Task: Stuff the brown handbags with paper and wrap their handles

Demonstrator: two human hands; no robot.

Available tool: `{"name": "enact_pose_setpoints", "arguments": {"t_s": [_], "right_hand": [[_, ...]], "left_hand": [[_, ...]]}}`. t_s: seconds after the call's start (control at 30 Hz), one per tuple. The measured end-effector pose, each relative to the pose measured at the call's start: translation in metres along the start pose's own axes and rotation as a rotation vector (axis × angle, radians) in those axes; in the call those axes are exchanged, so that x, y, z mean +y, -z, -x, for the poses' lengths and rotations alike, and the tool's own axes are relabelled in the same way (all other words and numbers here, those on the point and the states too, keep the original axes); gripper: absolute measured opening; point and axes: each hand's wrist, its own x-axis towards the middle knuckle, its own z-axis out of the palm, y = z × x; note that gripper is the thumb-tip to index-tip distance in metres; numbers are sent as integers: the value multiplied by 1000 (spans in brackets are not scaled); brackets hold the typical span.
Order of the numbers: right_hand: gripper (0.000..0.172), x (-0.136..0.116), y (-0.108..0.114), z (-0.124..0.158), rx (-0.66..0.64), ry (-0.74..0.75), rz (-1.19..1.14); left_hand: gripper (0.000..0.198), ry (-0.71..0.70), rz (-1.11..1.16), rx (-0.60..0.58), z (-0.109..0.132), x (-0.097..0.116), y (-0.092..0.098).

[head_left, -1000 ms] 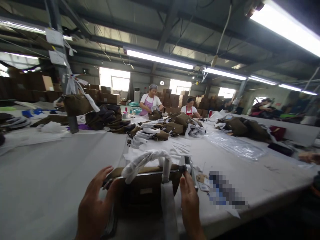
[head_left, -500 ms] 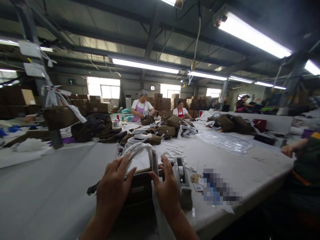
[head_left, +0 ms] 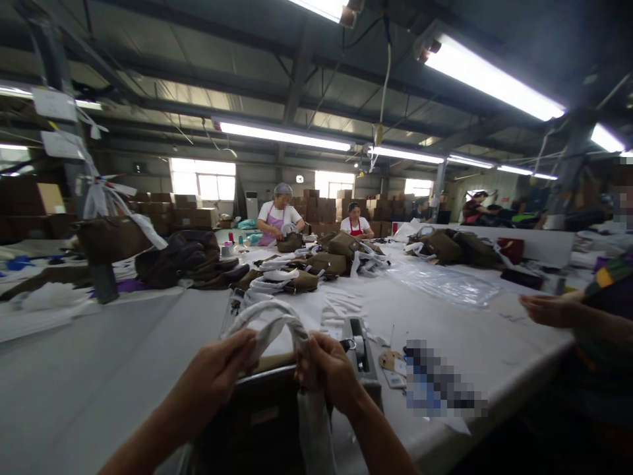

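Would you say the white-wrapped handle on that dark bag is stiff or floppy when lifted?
Probably semi-stiff: the wrapped handle holds an arch between both hands. Its wrapping looks soft and may slip. The bag likely sags.

A bag stands on the table at 6 o'clock, its wrapped handle arching above it between the left hand and right hand. A tape dispenser sits just beside the right hand at 3 o'clock. More bags lie at 12 o'clock, farther back. A co-worker's hand reaches in at 3 o'clock.
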Motion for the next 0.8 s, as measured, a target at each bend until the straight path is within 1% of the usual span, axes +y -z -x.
{"name": "enact_pose_setpoints", "arguments": {"t_s": [0.07,0.1,0.13,0.17,0.2,0.23,0.3,0.33,0.37,0.4,0.43,0.47,0.53,0.57,0.6,0.63,0.67,0.73,0.77,0.8], "right_hand": [[52,-2,2,-1,-16,-40,-32],[53,-5,2,0,-24,-41,-16],[53,-8,1,1,-35,-29,15],[51,-12,0,2,-42,-1,63],[46,-17,-2,4,-34,43,138],[39,-22,-4,6,-11,99,247],[26,-32,-9,10,60,219,533],[24,-36,-12,11,94,277,669],[24,-39,-14,12,115,335,772],[22,-41,-16,13,122,405,843],[20,-43,-18,13,126,493,890],[19,-43,-19,12,132,591,931],[20,-45,-20,9,166,792,1030],[23,-45,-19,7,191,859,1087],[25,-46,-18,4,207,884,1133],[26,-46,-16,1,202,854,1153],[27,-46,-13,-3,181,779,1149],[29,-43,-6,-12,107,583,1095],[29,-41,-2,-16,65,500,1066],[27,-38,2,-20,28,434,1046]], "left_hand": [[56,166,285,-136,2,2,13],[59,231,381,-166,4,1,18],[59,270,426,-164,6,-1,22],[57,269,412,-129,8,-4,24],[54,228,341,-69,9,-6,24],[50,157,226,14,10,-7,23],[43,-42,-75,207,11,-6,15],[41,-158,-226,291,11,-4,10],[40,-265,-348,347,9,-1,4],[40,-346,-428,369,7,4,-2],[43,-397,-457,352,4,9,-7],[46,-410,-446,297,1,14,-10],[45,-338,-350,126,-7,23,-13],[39,-282,-294,29,-10,27,-12],[31,-224,-239,-66,-14,30,-9],[25,-162,-178,-158,-16,33,-5],[25,-87,-94,-241,-18,34,-1],[34,79,174,-356,-22,34,7],[39,164,351,-366,-24,33,10],[43,237,526,-349,-25,31,11]]}}
